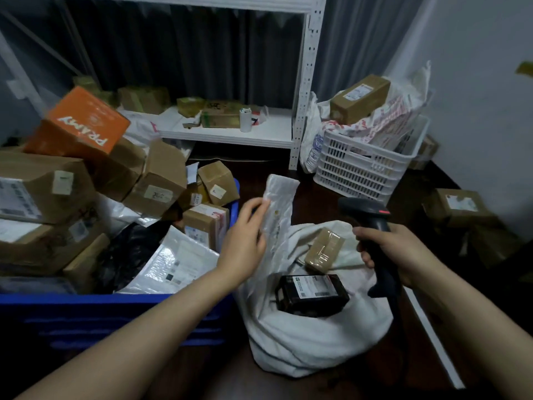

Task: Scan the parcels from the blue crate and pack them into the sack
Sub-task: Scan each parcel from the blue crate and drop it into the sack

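Note:
My left hand (pixel 245 235) grips a flat white plastic parcel (pixel 281 203), held upright above the left rim of the white sack (pixel 311 342). My right hand (pixel 395 252) grips the handle of a black barcode scanner (pixel 372 220), its head at the level of the parcel, to its right. The sack stands open on the floor with a black parcel (pixel 313 291) and a small taped brown box (pixel 324 249) inside. The blue crate (pixel 115 310) at the left is heaped with cardboard boxes, white mailers and an orange box (pixel 83 122).
A white shelf rack (pixel 230 131) with small boxes stands behind. A white slatted basket (pixel 366 166) at the back right holds bags and a brown box (pixel 360 98). More cardboard boxes (pixel 458 206) lie on the dark floor by the right wall.

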